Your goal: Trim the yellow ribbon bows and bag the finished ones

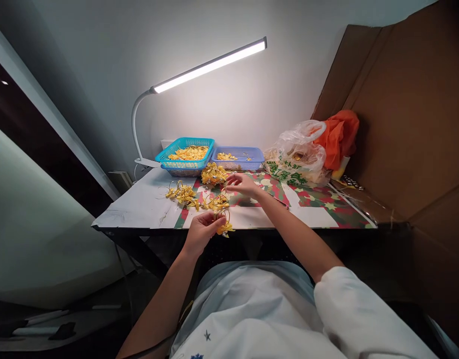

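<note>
My left hand (pixel 204 228) is at the table's front edge, its thumb and fingers pinched on a bunch of small yellow ribbon bows (pixel 225 229) with thin gold loops and little silver bells. The bows hang below the fingertips. Farther back and to the right, my right hand (pixel 243 184) hovers with curved fingers apart, beside a heap of yellow bows (pixel 213 173); no object shows clearly in it. More yellow bows (pixel 181 193) lie loose at the left, and another cluster (pixel 215 200) sits between my hands.
Behind the heap stand a blue basket (pixel 165 160) full of yellow pieces and a purple basket (pixel 248 158) holding fewer. A plastic bag (pixel 295 154) and orange cloth (pixel 340 137) are at the right, beside cardboard (pixel 409 109). A lit lamp (pixel 210 66) reaches over the table (pixel 128 207).
</note>
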Demonstrator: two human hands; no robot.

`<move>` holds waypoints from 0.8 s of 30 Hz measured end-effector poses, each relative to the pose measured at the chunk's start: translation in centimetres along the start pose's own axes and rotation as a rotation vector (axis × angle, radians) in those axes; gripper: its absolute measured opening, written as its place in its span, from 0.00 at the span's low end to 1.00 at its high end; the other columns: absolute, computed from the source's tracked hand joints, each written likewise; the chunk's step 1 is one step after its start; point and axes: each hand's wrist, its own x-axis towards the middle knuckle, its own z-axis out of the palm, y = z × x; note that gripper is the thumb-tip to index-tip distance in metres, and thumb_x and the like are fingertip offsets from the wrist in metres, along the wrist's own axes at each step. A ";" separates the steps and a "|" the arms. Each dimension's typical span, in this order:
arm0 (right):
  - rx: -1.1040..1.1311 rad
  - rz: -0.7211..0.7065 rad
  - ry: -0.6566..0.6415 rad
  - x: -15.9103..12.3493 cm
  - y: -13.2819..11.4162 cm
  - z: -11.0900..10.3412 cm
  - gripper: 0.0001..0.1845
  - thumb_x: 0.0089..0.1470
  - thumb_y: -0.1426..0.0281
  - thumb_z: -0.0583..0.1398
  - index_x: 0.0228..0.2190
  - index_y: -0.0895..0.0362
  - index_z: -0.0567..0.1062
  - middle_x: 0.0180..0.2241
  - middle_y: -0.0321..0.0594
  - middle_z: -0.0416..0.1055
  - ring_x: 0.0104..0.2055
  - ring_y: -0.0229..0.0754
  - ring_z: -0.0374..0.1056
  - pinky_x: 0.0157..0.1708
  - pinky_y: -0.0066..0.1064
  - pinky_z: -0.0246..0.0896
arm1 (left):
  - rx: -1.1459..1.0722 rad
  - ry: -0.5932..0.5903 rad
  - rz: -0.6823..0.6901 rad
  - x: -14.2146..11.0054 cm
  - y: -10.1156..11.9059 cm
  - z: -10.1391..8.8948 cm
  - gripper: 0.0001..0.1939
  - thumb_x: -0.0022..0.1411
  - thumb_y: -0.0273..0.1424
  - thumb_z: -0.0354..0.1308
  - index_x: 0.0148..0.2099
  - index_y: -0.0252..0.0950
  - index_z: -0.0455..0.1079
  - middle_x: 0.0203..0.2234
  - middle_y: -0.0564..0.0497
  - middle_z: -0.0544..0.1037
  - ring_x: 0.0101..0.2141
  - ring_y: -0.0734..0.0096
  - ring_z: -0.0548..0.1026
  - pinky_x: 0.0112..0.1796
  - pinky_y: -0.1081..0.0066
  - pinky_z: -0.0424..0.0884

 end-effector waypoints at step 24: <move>-0.171 -0.057 0.391 0.7 -0.9 0.6 0.07 0.55 0.70 0.56 0.32 0.57 0.75 0.32 0.39 0.75 0.31 0.38 0.68 0.33 0.29 0.61 | -0.392 0.042 -0.255 -0.9 1.5 -0.7 0.25 0.30 0.33 0.78 0.32 0.32 0.72 0.25 0.52 0.81 0.10 0.93 0.54 0.12 0.85 0.47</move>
